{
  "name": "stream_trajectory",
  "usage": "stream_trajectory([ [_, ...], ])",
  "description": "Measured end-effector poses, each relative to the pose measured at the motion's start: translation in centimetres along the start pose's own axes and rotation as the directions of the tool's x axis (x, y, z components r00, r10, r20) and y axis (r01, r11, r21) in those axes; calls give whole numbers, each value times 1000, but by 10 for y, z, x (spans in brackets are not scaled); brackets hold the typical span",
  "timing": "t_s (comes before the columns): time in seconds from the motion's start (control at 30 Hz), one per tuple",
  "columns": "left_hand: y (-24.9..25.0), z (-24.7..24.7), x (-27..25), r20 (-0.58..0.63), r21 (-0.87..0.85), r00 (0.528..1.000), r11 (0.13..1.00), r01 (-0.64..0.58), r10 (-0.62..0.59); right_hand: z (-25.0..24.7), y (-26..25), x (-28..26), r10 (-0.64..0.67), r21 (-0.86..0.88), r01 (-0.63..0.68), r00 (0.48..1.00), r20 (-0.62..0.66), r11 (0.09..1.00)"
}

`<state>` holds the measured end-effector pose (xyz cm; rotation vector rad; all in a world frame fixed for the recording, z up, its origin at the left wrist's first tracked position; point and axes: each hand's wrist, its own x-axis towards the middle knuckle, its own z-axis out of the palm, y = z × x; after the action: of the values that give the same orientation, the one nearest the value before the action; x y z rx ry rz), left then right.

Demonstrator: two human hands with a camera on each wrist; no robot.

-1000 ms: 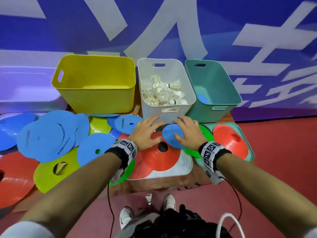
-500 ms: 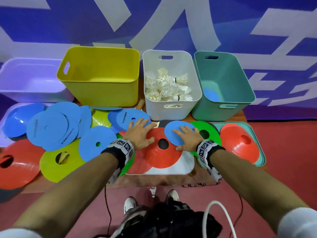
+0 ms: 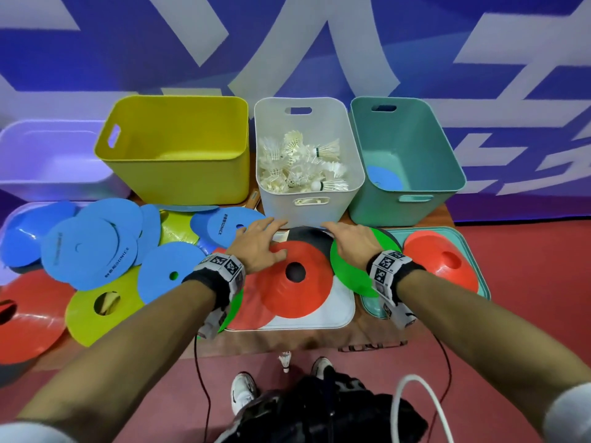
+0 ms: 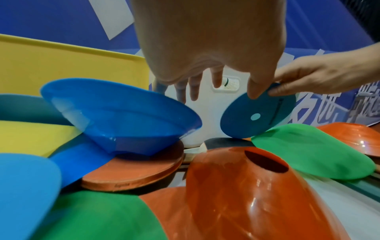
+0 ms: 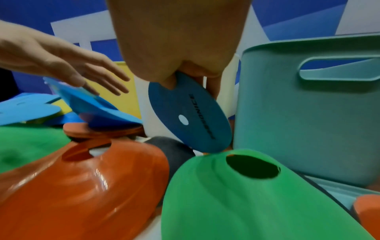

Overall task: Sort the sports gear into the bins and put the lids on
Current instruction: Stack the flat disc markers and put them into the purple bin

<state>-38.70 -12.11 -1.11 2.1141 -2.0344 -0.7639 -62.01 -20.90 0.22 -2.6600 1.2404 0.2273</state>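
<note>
At frame centre, the right hand pinches a flat blue disc tilted on edge beside the teal bin; the left hand, fingers spread and relaxed, hovers over a blue cone.

**Bright, even light; soft, warped wrist views**

Lighting is bright and diffuse, with faint shadows only. White glare streaks the orange cone in both wrist views. Those views are blurred, especially the palms close to the lens. The head view bends strongly toward its edges.
</note>
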Motion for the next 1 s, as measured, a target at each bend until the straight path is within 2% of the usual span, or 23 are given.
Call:
stream_trajectory([
  [0.13, 14, -15, 5, -121, -204, 989, 973, -112, 88, -23, -4, 5, -52, 82, 60, 994, -91, 995],
  [0.23, 23, -26, 6, -180, -274, 976, 947, -169, 123, -36, -13, 6, -97, 145, 119, 983, -154, 982],
  [0.43, 15, -44, 0, -250, -369, 967, 920, -134, 41, -55, -39, 13, -77, 292, 134, 977, -198, 947],
  [0.6, -6, -61, -19, -368, -452, 930, 879, -155, -25, -59, -63, 30, -30, 435, 112, 981, -191, 893],
  [0.67, -17, -66, -29, -354, -527, 934, 835, -157, -48, -59, -78, 39, -13, 515, 123, 977, -211, 848],
  [0.8, -44, -78, -49, -250, -673, 967, 727, -134, -54, -55, -109, 59, -25, 655, 165, 976, -218, 737],
  [0.87, -57, -84, -60, -232, -685, 971, 718, -126, -51, -51, -124, 68, -54, 673, 179, 978, -202, 718],
  [1.0, -83, -88, -76, -286, -664, 950, 741, -103, -124, -44, -150, 87, -109, 669, 197, 979, -171, 717],
])
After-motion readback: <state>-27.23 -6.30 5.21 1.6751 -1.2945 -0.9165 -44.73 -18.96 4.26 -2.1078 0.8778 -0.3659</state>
